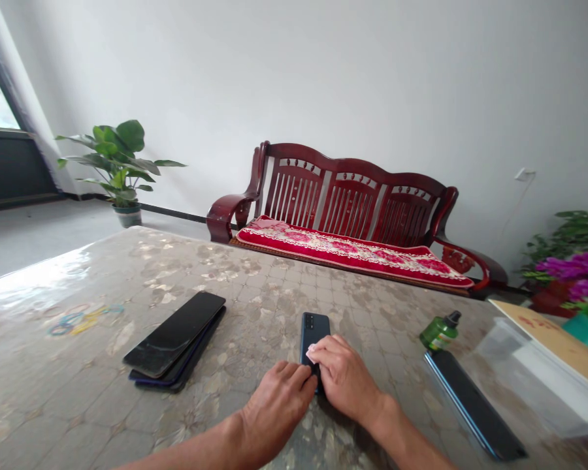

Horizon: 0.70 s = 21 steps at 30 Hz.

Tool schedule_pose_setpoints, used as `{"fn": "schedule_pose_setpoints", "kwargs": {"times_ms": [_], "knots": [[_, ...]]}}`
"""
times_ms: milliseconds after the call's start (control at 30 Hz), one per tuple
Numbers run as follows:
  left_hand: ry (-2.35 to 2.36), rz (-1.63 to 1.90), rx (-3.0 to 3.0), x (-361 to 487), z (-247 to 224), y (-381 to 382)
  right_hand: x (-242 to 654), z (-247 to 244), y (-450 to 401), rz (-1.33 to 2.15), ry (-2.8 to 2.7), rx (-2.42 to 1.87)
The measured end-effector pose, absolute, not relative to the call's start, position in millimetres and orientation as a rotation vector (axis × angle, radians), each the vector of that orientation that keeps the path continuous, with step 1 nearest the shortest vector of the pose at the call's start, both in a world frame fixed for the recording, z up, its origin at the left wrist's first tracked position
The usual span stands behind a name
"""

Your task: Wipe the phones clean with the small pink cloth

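Note:
A dark blue smartphone lies back up on the table, its camera block at the far left corner. My right hand is closed on a small white piece of tissue and presses it against the phone's back. At the phone's near left side, my left hand has its fingers curled and grips the edge. Both hands cover the phone's lower part. To the left is a stack of phones, the top one black and screen up. On the right lie more phones, close to a small green bottle.
Several coloured rubber bands lie on the patterned table cover at the left. A clear plastic box with a tan booklet stands at the right edge. Beyond the table are a wooden bench and a potted plant.

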<state>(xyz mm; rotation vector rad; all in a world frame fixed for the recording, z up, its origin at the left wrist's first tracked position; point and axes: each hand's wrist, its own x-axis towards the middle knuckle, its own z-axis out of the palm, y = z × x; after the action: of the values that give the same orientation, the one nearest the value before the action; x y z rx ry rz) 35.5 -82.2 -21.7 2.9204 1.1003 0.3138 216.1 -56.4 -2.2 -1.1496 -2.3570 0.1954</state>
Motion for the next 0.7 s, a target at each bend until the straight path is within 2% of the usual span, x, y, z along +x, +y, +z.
{"fn": "schedule_pose_setpoints", "kwargs": {"times_ms": [267, 567, 700], "knots": [[1.092, 0.320, 2.920, 34, -22, -82, 213, -9, -35, 0.069, -2.285, -1.273], [1.120, 0.323, 2.878, 36, -21, -83, 214, -3, -54, 0.176, -2.419, -1.102], [1.108, 0.314, 2.890, 34, -23, -82, 219, -6, -38, 0.065, -2.328, -1.229]]}}
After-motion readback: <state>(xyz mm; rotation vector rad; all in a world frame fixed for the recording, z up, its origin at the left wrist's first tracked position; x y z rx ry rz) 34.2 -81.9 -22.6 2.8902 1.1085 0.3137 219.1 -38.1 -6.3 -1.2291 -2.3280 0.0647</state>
